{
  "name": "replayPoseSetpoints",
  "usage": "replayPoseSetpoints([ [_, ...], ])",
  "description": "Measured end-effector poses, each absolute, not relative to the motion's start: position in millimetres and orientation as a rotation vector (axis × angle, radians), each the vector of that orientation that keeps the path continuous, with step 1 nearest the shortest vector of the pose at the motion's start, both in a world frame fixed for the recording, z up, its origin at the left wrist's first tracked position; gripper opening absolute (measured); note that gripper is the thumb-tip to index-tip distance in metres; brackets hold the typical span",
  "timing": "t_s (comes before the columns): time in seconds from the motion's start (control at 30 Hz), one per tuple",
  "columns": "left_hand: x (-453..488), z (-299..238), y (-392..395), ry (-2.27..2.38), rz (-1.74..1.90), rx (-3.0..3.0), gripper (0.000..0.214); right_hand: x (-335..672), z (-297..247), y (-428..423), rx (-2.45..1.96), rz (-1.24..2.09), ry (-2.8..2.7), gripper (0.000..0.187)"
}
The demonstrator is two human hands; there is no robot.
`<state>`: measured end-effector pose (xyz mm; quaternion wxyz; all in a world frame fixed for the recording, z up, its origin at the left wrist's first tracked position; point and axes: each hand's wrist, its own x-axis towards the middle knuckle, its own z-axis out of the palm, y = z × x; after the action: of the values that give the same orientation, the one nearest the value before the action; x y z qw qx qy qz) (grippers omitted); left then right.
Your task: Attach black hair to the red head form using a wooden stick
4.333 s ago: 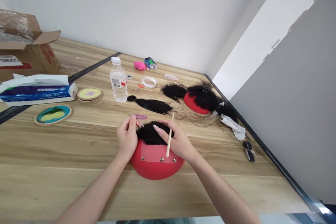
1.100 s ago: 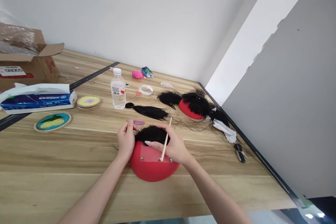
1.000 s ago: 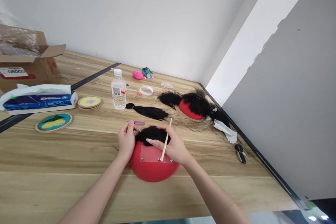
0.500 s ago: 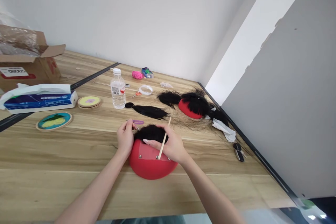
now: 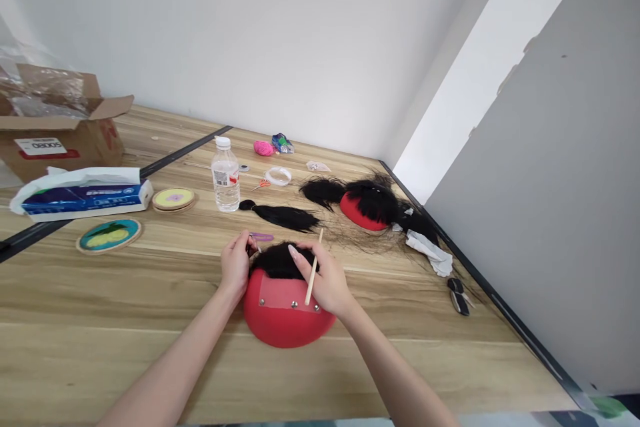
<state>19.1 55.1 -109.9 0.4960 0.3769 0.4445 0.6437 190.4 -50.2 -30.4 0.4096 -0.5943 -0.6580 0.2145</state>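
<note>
In front of me a red dome-shaped block (image 5: 287,330) sits on the table. A translucent patch (image 5: 280,293) is pinned to it with several round-headed pins, and black hair (image 5: 275,260) covers its far side. At the block's left edge, my left hand (image 5: 236,267) is closed in a pinch on dark strands of hair. My right hand (image 5: 330,283) rests over the right side of the hair, closed around a thin wooden stick (image 5: 314,267) held slantwise. The stick's far tip points up, clear of the block. Just beyond the left fingers lies a purple hair clip (image 5: 263,237).
Beyond lie a tied hair bundle (image 5: 285,216), a water bottle (image 5: 226,177), orange scissors (image 5: 262,184) and a second red block (image 5: 363,212) with hair. Embroidery hoops (image 5: 110,235), a tissue pack (image 5: 85,199) and a cardboard box (image 5: 60,137) are left; black thread snips (image 5: 458,296) lie right.
The right thumb has lifted from the patch's edge up onto the hair, and the stick has tilted slightly. Both hands remain at the block; the view has shifted a little.
</note>
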Motion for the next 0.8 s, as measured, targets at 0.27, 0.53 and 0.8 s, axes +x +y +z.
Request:
replayPoseSetpoints([
  [0.27,14.4,-113.0,57.0,1.086,1.492,0.937,0.045,179.2,-18.6,-50.0,-1.621,0.476,-1.805,0.077],
  [0.53,13.9,-113.1,57.3,1.050,1.459,0.887,0.043,165.3,-14.3,-49.7,-1.734,0.351,-1.888,0.071],
  [0.8,11.4,-110.0,52.8,1.002,1.445,0.823,0.041,171.9,-14.6,-44.1,-1.675,0.475,-1.853,0.049],
])
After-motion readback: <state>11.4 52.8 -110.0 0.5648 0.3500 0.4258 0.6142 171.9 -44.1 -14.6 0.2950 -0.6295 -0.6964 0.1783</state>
